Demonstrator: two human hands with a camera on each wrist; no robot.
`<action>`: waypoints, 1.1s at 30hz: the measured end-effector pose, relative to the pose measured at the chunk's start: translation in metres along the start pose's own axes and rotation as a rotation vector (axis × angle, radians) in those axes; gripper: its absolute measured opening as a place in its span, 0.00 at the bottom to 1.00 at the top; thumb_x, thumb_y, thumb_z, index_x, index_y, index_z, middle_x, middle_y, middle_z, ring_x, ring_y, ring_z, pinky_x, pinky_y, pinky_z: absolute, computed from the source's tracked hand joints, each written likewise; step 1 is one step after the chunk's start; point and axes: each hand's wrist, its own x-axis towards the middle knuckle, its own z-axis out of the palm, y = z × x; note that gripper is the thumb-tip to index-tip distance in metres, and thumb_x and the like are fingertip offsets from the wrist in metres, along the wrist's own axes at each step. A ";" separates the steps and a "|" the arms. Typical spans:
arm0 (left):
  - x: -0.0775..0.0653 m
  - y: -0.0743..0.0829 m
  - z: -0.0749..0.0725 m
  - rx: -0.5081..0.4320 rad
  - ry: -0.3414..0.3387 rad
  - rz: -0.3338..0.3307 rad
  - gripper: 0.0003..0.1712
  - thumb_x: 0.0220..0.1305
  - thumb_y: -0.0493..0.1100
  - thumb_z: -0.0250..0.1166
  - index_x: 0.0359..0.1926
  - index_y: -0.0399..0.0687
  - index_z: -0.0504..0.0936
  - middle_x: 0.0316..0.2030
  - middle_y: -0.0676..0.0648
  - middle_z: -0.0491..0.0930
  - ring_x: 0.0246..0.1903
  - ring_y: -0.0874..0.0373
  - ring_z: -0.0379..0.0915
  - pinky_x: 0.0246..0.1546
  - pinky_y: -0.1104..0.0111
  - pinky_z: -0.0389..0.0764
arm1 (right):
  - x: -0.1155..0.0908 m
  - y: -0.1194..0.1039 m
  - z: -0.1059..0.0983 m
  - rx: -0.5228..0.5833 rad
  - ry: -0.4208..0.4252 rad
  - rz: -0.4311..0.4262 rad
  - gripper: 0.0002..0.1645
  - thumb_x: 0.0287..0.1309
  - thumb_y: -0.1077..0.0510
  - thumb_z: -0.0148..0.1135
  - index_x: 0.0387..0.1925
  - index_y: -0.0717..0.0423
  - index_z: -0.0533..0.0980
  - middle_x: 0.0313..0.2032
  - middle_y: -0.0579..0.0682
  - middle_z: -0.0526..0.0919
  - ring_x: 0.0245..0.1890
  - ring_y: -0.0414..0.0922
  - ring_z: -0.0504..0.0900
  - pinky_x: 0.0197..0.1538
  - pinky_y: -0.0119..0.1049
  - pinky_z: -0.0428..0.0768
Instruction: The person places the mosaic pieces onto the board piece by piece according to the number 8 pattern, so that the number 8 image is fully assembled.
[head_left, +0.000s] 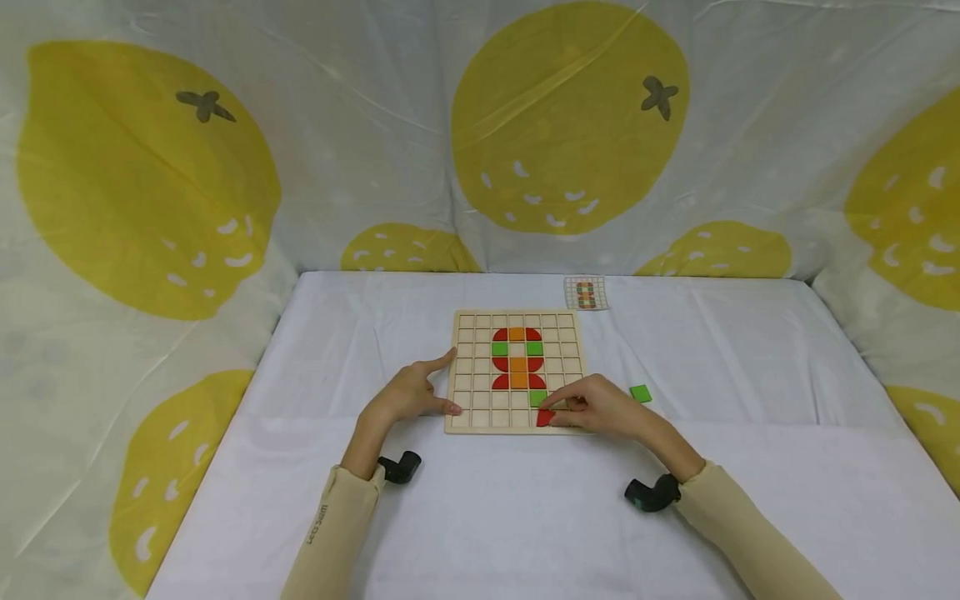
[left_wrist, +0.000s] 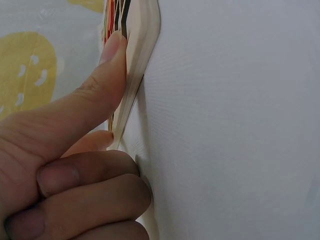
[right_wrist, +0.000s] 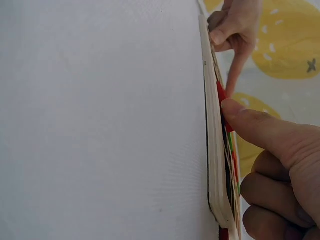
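Note:
A wooden grid board [head_left: 480, 417] lies on the white tabletop, with red rounded, orange square and green square tiles on it. At its left edge, my left hand [head_left: 408, 392] has thumb and index finger spread; the thumb [left_wrist: 107, 65] rests on the board's near-left corner and its other fingers curl beside the edge. My right hand [head_left: 603, 406] pinches a red tile [head_left: 544, 418] between thumb and index finger over the bottom row, just below a green tile [head_left: 538, 398]. The fingers partly hide the red tile's outline. In the right wrist view, the thumb lies against the red tile [right_wrist: 221, 94].
A loose green square tile [head_left: 640, 393] lies right of the board, beside my right hand. Behind the board's far-right corner is a small pattern card [head_left: 586, 293]. Black wrist devices [head_left: 652, 493] sit under both forearms. Lemon-print fabric [head_left: 570, 117] walls the table's back and sides.

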 end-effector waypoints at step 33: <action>0.001 -0.001 0.002 -0.001 0.002 -0.015 0.62 0.52 0.50 0.83 0.82 0.63 0.55 0.17 0.54 0.61 0.19 0.61 0.52 0.25 0.68 0.60 | -0.008 -0.002 0.005 0.127 0.150 0.065 0.11 0.59 0.53 0.76 0.44 0.47 0.89 0.17 0.39 0.61 0.21 0.33 0.61 0.28 0.27 0.61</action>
